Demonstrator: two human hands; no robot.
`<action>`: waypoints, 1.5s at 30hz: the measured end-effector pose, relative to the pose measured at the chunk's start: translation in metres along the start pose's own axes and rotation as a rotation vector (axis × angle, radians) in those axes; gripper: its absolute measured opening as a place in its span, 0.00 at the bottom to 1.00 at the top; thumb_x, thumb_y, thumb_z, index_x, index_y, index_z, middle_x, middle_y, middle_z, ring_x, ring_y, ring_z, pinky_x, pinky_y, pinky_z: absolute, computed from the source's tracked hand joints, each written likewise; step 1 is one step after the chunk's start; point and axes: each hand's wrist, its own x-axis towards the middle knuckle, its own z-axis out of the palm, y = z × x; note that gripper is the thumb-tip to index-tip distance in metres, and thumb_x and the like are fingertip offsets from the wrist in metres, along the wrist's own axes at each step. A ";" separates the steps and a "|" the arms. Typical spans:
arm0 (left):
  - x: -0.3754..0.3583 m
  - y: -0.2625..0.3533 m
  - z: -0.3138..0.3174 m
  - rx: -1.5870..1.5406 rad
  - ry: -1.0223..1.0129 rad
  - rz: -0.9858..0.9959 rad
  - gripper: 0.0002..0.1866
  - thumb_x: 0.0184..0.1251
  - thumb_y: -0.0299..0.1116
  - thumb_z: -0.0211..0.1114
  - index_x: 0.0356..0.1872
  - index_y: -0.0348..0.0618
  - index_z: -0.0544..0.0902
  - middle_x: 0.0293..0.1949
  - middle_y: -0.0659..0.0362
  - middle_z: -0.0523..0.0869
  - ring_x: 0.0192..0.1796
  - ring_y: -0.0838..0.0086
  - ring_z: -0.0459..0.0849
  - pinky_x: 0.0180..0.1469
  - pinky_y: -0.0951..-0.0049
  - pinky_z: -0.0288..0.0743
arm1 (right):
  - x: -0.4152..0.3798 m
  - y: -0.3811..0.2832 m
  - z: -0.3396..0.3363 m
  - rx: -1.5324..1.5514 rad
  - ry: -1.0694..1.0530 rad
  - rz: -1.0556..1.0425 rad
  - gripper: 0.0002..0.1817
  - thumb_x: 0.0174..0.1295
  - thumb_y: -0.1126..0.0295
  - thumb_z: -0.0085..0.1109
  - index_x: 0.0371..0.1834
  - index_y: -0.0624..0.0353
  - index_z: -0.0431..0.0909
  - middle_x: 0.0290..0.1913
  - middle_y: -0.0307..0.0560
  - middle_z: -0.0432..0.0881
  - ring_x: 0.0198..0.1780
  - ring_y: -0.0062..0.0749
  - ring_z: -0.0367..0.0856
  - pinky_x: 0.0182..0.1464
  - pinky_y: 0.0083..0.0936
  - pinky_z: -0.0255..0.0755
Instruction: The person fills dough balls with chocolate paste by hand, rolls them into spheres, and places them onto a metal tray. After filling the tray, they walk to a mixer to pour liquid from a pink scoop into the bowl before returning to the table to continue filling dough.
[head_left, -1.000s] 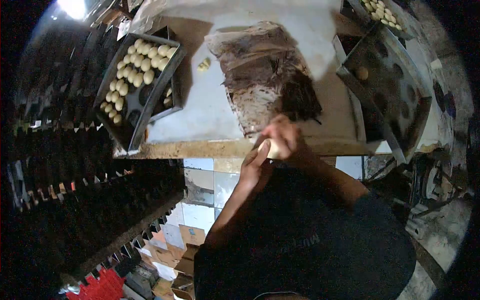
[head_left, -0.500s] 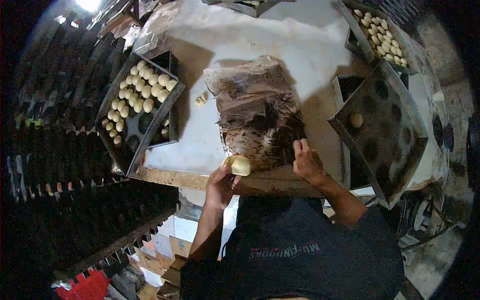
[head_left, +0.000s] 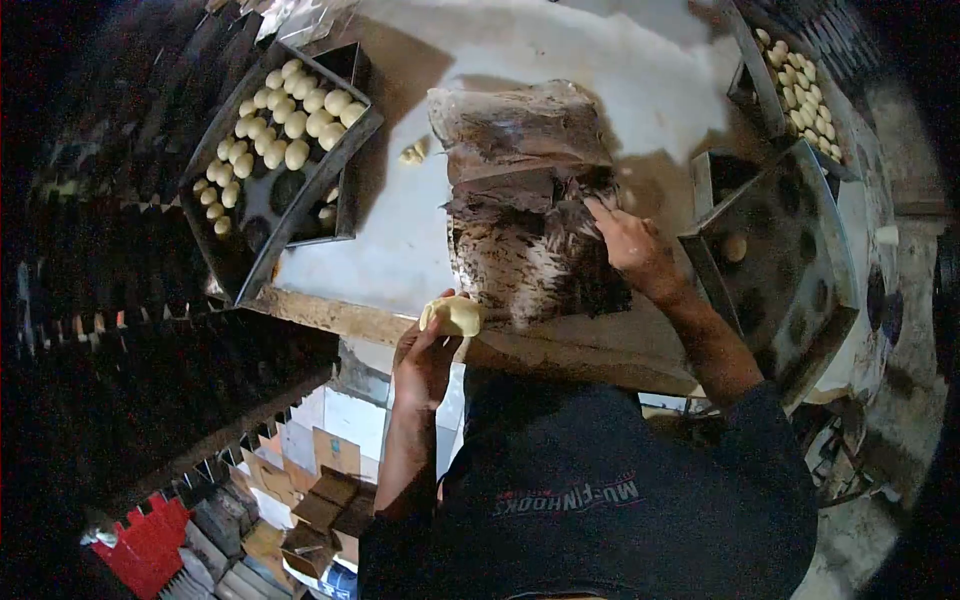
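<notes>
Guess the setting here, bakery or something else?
Likely a small bakery's work area. Metal trays hold rows of pale dough balls, the left hand holds a flattened dough piece, and the right hand reaches into dark filling on plastic sheeting.

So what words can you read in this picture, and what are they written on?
"MUFFINHOOKS", as best it reads: red letters on the front of the person's dark shirt, seen upside down; the middle letters are blurred, so the spelling is unsure.
Cardboard boxes on the floor: no print that can be read.
Trays of dough balls and the plastic sheet: no words on them.
</notes>
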 end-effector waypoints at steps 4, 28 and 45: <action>0.000 -0.004 -0.004 0.004 0.036 0.010 0.26 0.70 0.35 0.56 0.62 0.26 0.69 0.60 0.43 0.76 0.62 0.59 0.75 0.67 0.62 0.66 | 0.010 -0.009 -0.005 -0.276 -0.155 0.008 0.33 0.59 0.76 0.48 0.72 0.52 0.59 0.45 0.58 0.79 0.35 0.57 0.82 0.38 0.48 0.77; 0.023 -0.025 0.059 -0.127 -0.021 -0.173 0.19 0.72 0.38 0.55 0.56 0.36 0.74 0.50 0.51 0.81 0.51 0.66 0.82 0.49 0.71 0.80 | -0.066 -0.060 0.028 0.176 0.180 -0.317 0.27 0.57 0.82 0.55 0.63 0.57 0.73 0.30 0.47 0.76 0.32 0.35 0.79 0.32 0.32 0.76; -0.040 0.001 0.022 -0.285 -0.218 0.133 0.28 0.73 0.44 0.54 0.70 0.45 0.62 0.61 0.52 0.73 0.62 0.64 0.74 0.63 0.64 0.72 | -0.062 -0.180 0.026 1.661 0.257 0.196 0.10 0.62 0.77 0.61 0.44 0.75 0.79 0.49 0.51 0.76 0.39 0.29 0.82 0.41 0.25 0.80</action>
